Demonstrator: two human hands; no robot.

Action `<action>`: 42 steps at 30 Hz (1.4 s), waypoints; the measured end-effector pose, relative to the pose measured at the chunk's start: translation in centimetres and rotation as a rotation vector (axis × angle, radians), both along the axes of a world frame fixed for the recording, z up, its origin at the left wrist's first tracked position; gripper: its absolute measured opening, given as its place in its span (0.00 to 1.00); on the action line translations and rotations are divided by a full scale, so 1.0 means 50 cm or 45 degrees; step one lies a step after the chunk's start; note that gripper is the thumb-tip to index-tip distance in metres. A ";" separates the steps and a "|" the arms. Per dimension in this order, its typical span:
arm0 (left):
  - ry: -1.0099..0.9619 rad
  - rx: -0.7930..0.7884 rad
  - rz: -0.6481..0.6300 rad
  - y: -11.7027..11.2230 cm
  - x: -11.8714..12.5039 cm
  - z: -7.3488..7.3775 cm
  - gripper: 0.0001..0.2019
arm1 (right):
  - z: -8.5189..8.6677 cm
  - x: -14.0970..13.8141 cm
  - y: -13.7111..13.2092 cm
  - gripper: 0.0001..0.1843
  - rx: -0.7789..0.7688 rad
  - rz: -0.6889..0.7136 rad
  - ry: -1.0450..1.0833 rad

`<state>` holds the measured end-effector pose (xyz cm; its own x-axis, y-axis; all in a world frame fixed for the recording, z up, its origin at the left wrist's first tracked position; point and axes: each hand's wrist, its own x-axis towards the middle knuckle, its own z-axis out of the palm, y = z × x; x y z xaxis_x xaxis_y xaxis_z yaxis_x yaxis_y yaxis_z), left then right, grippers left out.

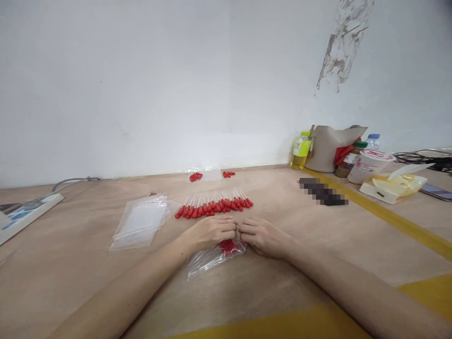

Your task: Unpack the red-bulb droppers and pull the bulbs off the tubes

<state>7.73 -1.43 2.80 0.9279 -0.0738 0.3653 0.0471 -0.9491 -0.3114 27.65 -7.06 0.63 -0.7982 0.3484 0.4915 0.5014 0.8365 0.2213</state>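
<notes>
My left hand (217,230) and my right hand (263,237) meet at the front middle of the table, fingers curled and fingertips nearly touching. Both are closed, in a pinch around something small and pale that the fingers mostly hide. Right under them lies a clear plastic bag (206,262) with red pieces (228,246) in it; whether the fingers grip its edge, I cannot tell. Just beyond the hands is a row of pale sticks with red bulb-shaped tips (215,205), tips toward me. To the left lies a stack of clear zip bags (139,221).
Small red pieces (195,176) lie on clear plastic (211,174) near the wall. A power strip (31,216) is at far left. To the right stand a yellow-green bottle (300,150), a beige bag (323,148), a lidded cup (369,167), a tissue pack (393,186) and a phone (437,191).
</notes>
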 end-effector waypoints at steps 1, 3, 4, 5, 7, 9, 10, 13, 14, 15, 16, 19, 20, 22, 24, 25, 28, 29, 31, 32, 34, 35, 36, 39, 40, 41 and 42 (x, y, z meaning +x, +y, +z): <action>0.001 0.037 -0.011 0.001 -0.004 0.008 0.15 | 0.004 0.003 -0.003 0.09 -0.040 -0.017 -0.005; -0.034 0.114 -0.009 0.003 -0.012 0.022 0.15 | 0.011 0.009 -0.011 0.07 -0.165 -0.036 0.026; -0.059 0.144 0.006 0.003 -0.014 0.027 0.14 | 0.013 0.011 -0.015 0.06 -0.257 -0.047 0.072; -0.076 0.162 0.019 0.003 -0.015 0.030 0.14 | 0.015 0.011 -0.019 0.05 -0.367 -0.061 0.139; -0.072 0.156 0.043 0.002 -0.014 0.030 0.14 | 0.013 0.009 -0.022 0.06 -0.652 -0.115 0.330; -0.039 0.073 0.095 -0.001 -0.008 0.024 0.14 | 0.006 0.002 -0.020 0.09 -0.965 -0.200 0.570; -0.032 -0.004 0.137 -0.004 -0.006 0.022 0.14 | 0.001 -0.001 -0.016 0.11 -1.099 -0.245 0.687; -0.062 -0.353 0.322 -0.022 -0.013 0.023 0.12 | -0.018 -0.011 -0.004 0.14 -1.309 -0.348 0.914; -0.076 -0.479 0.377 -0.031 -0.021 0.025 0.12 | -0.023 -0.013 -0.001 0.15 -1.329 -0.356 0.938; -0.081 -0.592 0.413 -0.040 -0.033 0.026 0.12 | -0.028 -0.015 0.002 0.15 -1.339 -0.353 0.955; -0.068 -0.689 0.434 -0.050 -0.048 0.027 0.13 | -0.032 -0.016 0.004 0.16 -1.345 -0.338 0.969; 0.000 -0.883 0.415 -0.075 -0.098 0.015 0.19 | -0.037 -0.018 0.008 0.16 -1.330 -0.270 0.986; 0.017 -0.928 0.413 -0.080 -0.113 0.008 0.21 | -0.038 -0.018 0.009 0.15 -1.311 -0.259 0.972; 0.020 -1.007 0.447 -0.086 -0.133 -0.006 0.23 | -0.038 -0.018 0.011 0.16 -1.291 -0.255 0.944; 0.014 -1.057 0.495 -0.086 -0.140 -0.016 0.24 | -0.036 -0.018 0.011 0.19 -1.348 -0.216 0.959; 0.017 -1.070 0.516 -0.085 -0.140 -0.019 0.25 | -0.034 -0.018 0.010 0.20 -1.396 -0.172 0.982; 0.021 -1.073 0.540 -0.080 -0.134 -0.022 0.25 | -0.021 -0.015 0.004 0.22 -1.528 -0.004 1.016; 0.015 -1.072 0.550 -0.080 -0.132 -0.022 0.24 | -0.015 -0.012 0.001 0.23 -1.562 0.038 1.004; 0.003 -1.073 0.580 -0.081 -0.129 -0.019 0.23 | -0.003 -0.007 -0.004 0.24 -1.642 0.117 0.940; 0.000 -1.073 0.599 -0.083 -0.128 -0.018 0.23 | 0.001 -0.004 -0.005 0.24 -1.673 0.149 0.893; -0.002 -1.072 0.637 -0.086 -0.127 -0.015 0.22 | 0.003 0.000 -0.005 0.24 -1.643 0.139 0.822; -0.002 -1.072 0.649 -0.087 -0.127 -0.014 0.22 | 0.001 0.002 -0.004 0.24 -1.573 0.081 0.804; 0.000 -1.075 0.659 -0.088 -0.126 -0.013 0.22 | -0.003 0.002 -0.002 0.23 -1.471 -0.005 0.805; 0.000 -1.087 0.677 -0.086 -0.125 -0.013 0.22 | -0.015 -0.001 0.003 0.19 -1.179 -0.210 0.847; -0.004 -1.086 0.679 -0.085 -0.125 -0.013 0.21 | -0.018 -0.003 0.004 0.18 -1.148 -0.205 0.851; -0.007 -1.083 0.679 -0.083 -0.125 -0.014 0.21 | -0.018 -0.005 0.004 0.17 -1.140 -0.176 0.850; -0.008 -1.079 0.677 -0.082 -0.125 -0.014 0.21 | -0.018 -0.007 0.003 0.17 -1.138 -0.141 0.839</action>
